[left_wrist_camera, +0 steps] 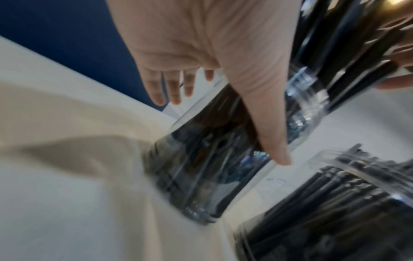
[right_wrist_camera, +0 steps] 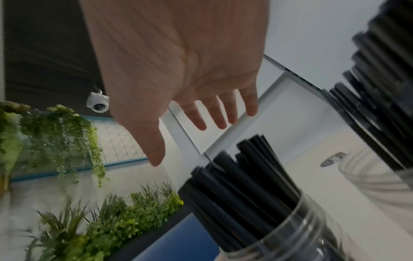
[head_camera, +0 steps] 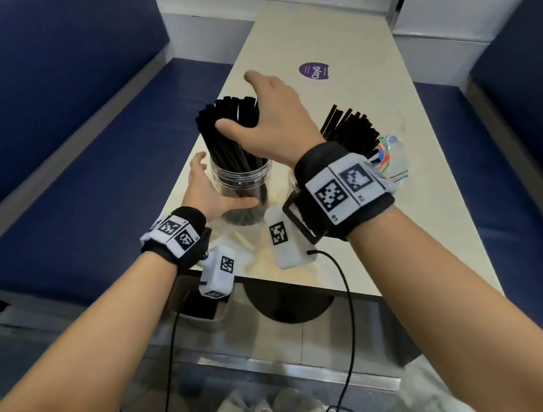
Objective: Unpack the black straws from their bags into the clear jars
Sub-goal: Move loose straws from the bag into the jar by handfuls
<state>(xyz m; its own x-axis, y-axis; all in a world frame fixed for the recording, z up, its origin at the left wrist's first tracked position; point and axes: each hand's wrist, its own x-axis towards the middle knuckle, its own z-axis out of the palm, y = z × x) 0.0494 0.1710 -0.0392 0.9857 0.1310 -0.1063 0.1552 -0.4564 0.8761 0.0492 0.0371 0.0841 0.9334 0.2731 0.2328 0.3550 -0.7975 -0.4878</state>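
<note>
Black straws, left jar (head_camera: 230, 124): a thick bundle stood in a clear jar (head_camera: 239, 180) on the cream table (head_camera: 319, 39), fanning toward 11 o'clock above the rim.
Left hand (head_camera: 208, 190): at 9 o'clock of that jar, palm against its side, thumb laid across the near wall, fingers straight and spread rather than wrapped; the left wrist view (left_wrist_camera: 214, 53) showed the thumb on the clear wall (left_wrist_camera: 201, 167).
Right hand (head_camera: 274, 119): over the bundle, thumb touching the straws at the near side, fingers splayed wide past the tips; in the right wrist view (right_wrist_camera: 178, 61) the fingers were open and gripped nothing, with the straws (right_wrist_camera: 241, 176) below the palm.
Second jar (right_wrist_camera: 380, 176): at 3 o'clock of the first, just beside it, mostly hidden behind the right wrist in the head view; its own black straws (head_camera: 349, 126) leaned toward 12 o'clock.
Bag (head_camera: 392, 159): a crumpled clear wrapper with coloured print lay at 3 o'clock of the second jar, touching its straws.
Sticker (head_camera: 314, 70): a round purple label sat on the table at 12 o'clock, well apart from the jars.
Benches (head_camera: 68, 110): blue padded seats ran along both long sides of the table.
</note>
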